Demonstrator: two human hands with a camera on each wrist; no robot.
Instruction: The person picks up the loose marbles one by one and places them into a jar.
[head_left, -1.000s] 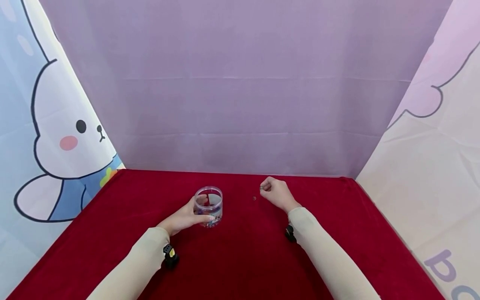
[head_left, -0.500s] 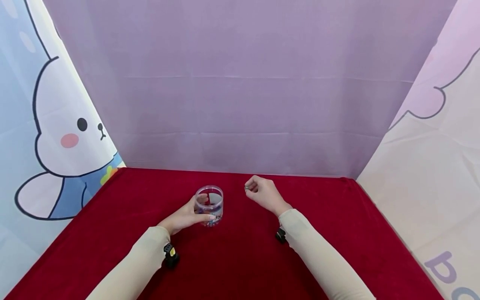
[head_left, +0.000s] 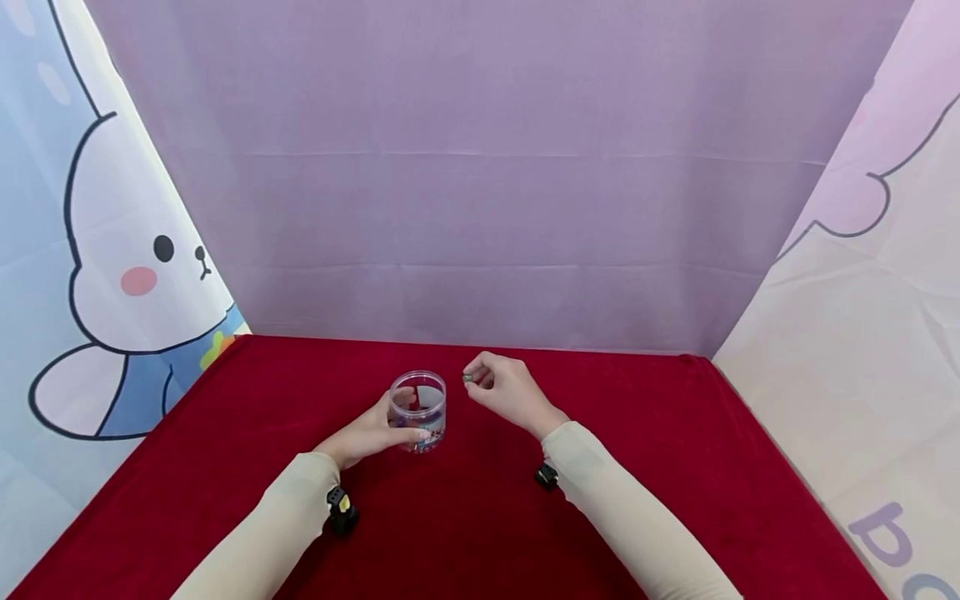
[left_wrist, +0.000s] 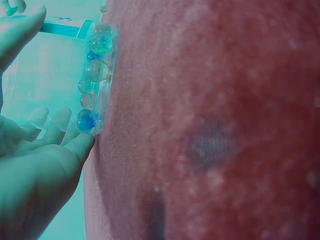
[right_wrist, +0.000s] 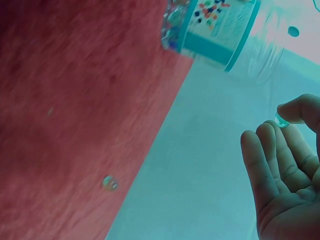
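Note:
A clear plastic jar [head_left: 418, 417] with a printed label stands upright and lidless near the middle of the red cloth. My left hand [head_left: 367, 437] grips it from the left, thumb in front and fingers behind. Clear, greenish and blue marbles [left_wrist: 97, 71] lie along the jar's bottom in the left wrist view. Between thumb and index finger, my right hand [head_left: 510, 393] pinches a small clear greenish marble [right_wrist: 281, 120]. That hand is to the right of the jar's open mouth, apart from it. Another loose marble [right_wrist: 110, 183] lies on the cloth, hidden in the head view.
Red cloth [head_left: 637, 400] covers the table. A plain purple curtain [head_left: 480, 183] hangs at its back edge. Printed sheets with a cartoon rabbit [head_left: 135, 250] on the left and a pale cloud [head_left: 862, 192] on the right border the sides.
My right hand has moved left toward the jar with the marble pinched in it, and now covers the place where the loose marble showed. The left hand and jar have stayed put.

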